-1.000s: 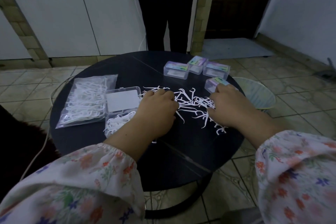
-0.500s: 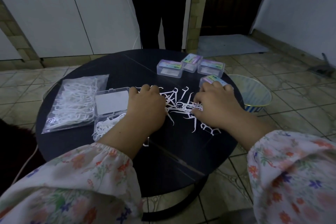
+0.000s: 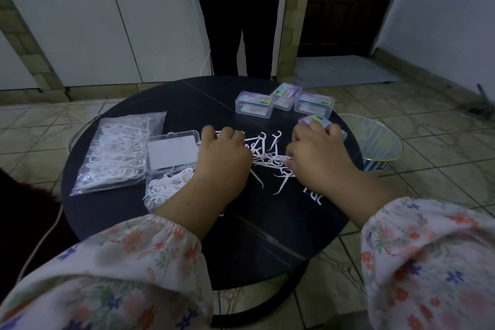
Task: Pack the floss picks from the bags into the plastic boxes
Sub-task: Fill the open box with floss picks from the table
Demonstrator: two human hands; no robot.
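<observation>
White floss picks (image 3: 267,158) lie scattered in the middle of the round black table (image 3: 187,99). My left hand (image 3: 222,161) and my right hand (image 3: 316,158) rest palm down on either side of the pile, fingers curled over the picks and pressing them together. Whether either hand pinches picks is hidden by the knuckles. An open clear plastic box (image 3: 166,190) partly filled with picks sits just left of my left hand, its lid (image 3: 172,153) laid back. A clear bag (image 3: 117,153) full of picks lies further left.
Closed plastic boxes (image 3: 254,103) stand at the table's far right, one more (image 3: 318,120) behind my right hand. A person in dark trousers (image 3: 238,21) stands beyond the table. A bowl (image 3: 375,142) sits on the tiled floor at the right. A white cable (image 3: 40,244) hangs left.
Both hands have drawn closer together, sweeping the scattered picks into a tighter pile. The view has shifted slightly.
</observation>
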